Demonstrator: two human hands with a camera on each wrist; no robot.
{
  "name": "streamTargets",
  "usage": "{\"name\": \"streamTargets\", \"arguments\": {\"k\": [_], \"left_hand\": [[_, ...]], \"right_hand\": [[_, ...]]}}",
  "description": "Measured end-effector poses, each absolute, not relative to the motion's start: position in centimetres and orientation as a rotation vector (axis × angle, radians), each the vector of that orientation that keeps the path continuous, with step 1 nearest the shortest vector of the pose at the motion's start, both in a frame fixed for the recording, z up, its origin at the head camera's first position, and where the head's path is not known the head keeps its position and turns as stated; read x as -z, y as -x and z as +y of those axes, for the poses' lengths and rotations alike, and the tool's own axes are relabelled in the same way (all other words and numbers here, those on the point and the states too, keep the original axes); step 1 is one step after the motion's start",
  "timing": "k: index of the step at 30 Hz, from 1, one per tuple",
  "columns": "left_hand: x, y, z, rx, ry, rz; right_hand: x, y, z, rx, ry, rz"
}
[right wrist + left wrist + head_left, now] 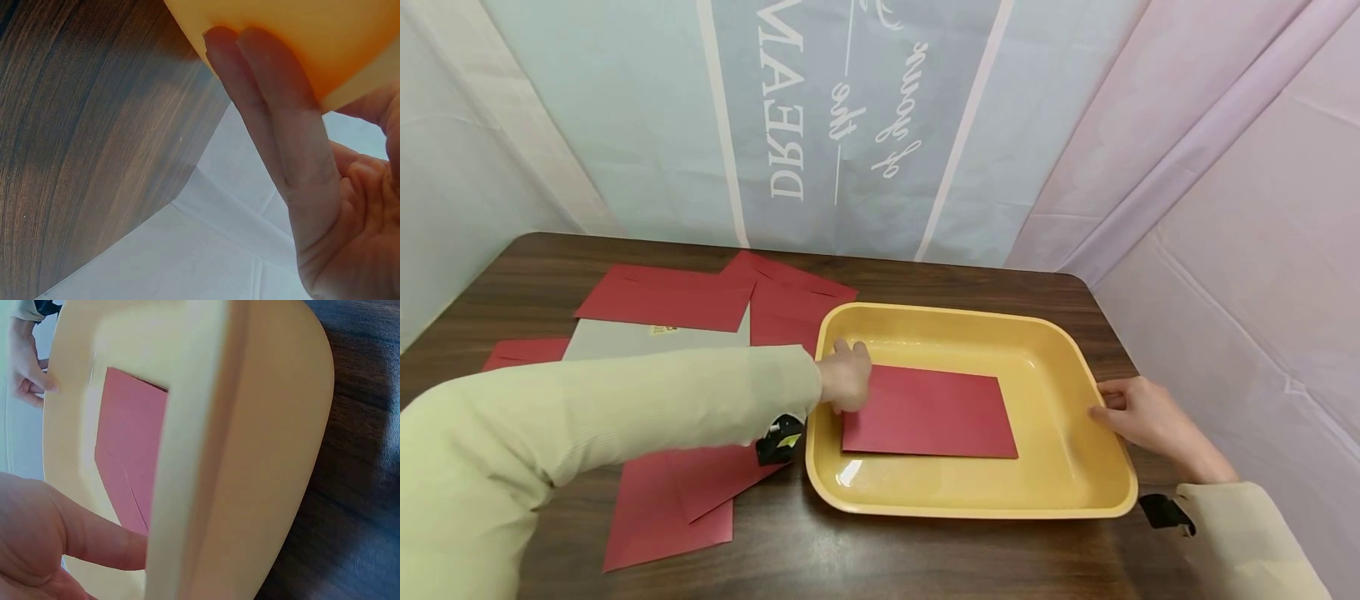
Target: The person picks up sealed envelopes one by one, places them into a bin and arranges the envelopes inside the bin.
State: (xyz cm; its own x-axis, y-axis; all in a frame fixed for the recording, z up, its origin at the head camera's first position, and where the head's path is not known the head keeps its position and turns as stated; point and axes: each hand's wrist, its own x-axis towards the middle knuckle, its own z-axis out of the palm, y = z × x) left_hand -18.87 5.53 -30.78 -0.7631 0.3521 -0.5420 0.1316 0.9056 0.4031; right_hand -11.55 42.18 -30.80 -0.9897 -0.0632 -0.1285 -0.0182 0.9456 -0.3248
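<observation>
Below the left hand (845, 379) and right hand (1153, 421), bench (865, 554): dark wood grain; from here I can't tell whether the tray sits flat on it.
Yellow tray (955, 333): between the two hands, with one red sheet inside. I judge it rigid, fairly light plastic, glossy enough to slip a little; I'd take it by the rim at both short ends.
Pale flat thing (625, 337): left of the left hand, partly covered by red paper; I can't make out what it is.
Loose red envelopes (666, 296): spread left of the left hand, on both sides of its sleeve (662, 408), some overlapping.
Red envelope in the tray (932, 417): on the tray's floor, just right of the left hand, well apart from the right. I judge it thin, light and quick to crease; I'd pinch an edge.
Right hand's state: grasping the tray's side, thumb inside, fingers against the outside.
Left hand's state: reaching over the tray's other end, thumb extended; fingertips hidden, so I can't tell whether it grasps anything.
</observation>
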Motion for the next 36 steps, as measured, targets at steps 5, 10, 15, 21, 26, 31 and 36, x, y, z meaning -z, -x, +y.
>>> {"name": "streamTargets", "arguments": {"k": [5,10,15,21,26,31,36], "left_hand": [[30.7,18.6,5.4,-0.441,-0.409,2.442],[30.6,18.3,5.1,-0.474,-0.442,2.451],[30.1,18.0,4.6,-0.517,-0.503,2.443],[29.4,18.1,3.3,-0.702,-0.602,2.386],[28.8,18.4,2.3,-0.865,-0.65,2.395],[28.1,18.8,1.6,-0.986,-0.622,2.462],[27.8,19.2,0.8,-1.082,-0.57,2.478]], "right_hand": [[30.7,11.5,42.1,0.486,0.069,2.961],[30.7,11.3,42.0,0.495,0.074,2.961],[30.6,11.3,42.0,0.495,0.074,2.958],[30.6,11.3,42.0,0.497,0.065,2.95],[30.7,11.3,42.0,0.504,0.066,2.949],[30.7,11.3,42.0,0.507,0.058,2.948],[30.6,11.3,41.9,0.499,0.057,2.955]]}}
